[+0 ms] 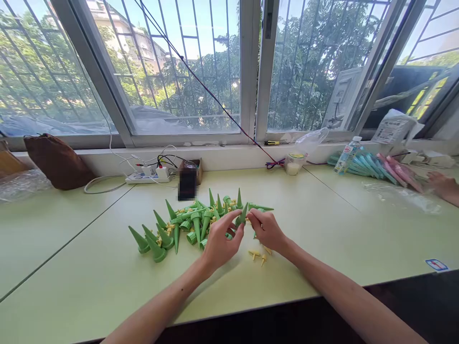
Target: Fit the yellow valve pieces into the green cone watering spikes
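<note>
My left hand holds a green cone-shaped piece between thumb and fingers, its tip pointing up. Just to the right, my right hand is pinched close to that cone; what its fingertips hold is too small to make out. Behind and left of my hands lies a heap of green cones with small yellow parts mixed in. Some cones stand on their wide ends, others lie on their sides. A few small yellow parts rest on the table below my right hand.
On the pale green table are a power strip, a small box, a brown bag, a jar, a bottle and wrapped packs. Another person's hand is at the far right.
</note>
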A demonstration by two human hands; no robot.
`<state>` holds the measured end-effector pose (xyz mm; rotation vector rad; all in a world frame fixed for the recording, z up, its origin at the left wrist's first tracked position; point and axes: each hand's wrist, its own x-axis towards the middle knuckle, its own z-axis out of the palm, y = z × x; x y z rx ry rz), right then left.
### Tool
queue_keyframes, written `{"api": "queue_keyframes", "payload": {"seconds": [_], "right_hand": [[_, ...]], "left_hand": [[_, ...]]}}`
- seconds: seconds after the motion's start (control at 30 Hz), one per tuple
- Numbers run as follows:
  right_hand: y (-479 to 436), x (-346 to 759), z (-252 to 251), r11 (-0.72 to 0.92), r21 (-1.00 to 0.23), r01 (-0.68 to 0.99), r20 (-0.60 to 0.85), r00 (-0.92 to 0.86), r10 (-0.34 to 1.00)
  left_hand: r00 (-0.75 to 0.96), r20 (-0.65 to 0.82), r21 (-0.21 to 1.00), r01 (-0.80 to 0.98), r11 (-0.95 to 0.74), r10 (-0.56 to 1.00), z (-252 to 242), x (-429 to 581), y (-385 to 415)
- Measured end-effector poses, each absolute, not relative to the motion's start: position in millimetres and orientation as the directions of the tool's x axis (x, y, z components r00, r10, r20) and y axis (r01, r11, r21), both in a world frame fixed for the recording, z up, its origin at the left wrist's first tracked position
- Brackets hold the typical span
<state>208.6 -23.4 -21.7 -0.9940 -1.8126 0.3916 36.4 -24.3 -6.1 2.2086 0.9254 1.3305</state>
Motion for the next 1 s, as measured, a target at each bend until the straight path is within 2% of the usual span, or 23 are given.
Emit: {"api": "queue_keyframes", "payload": {"seconds": [0.6, 0.83, 1.0], "right_hand": [[-24.3, 208.5, -20.6, 0.609, -0.633, 0.478, 0.615, -0.167, 0.771], [-22.3, 208.3, -24.2, 0.631, -0.618, 0.469, 0.635, -0.177, 0.752], [-22.7, 208.4, -24.0, 0.632, -0.622, 0.463, 0.632, -0.180, 0.754]], "left_hand": [[0.333, 0.625, 0.641, 0.297, -0.708, 0.706, -6.0, 36.9, -24.8], [0.346, 0.654, 0.633, 0.237, -0.737, 0.673, -7.7, 36.1, -22.9], [0.353, 0.635, 0.673, 0.183, -0.717, 0.687, -8.0, 35.8, -23.3]]}}
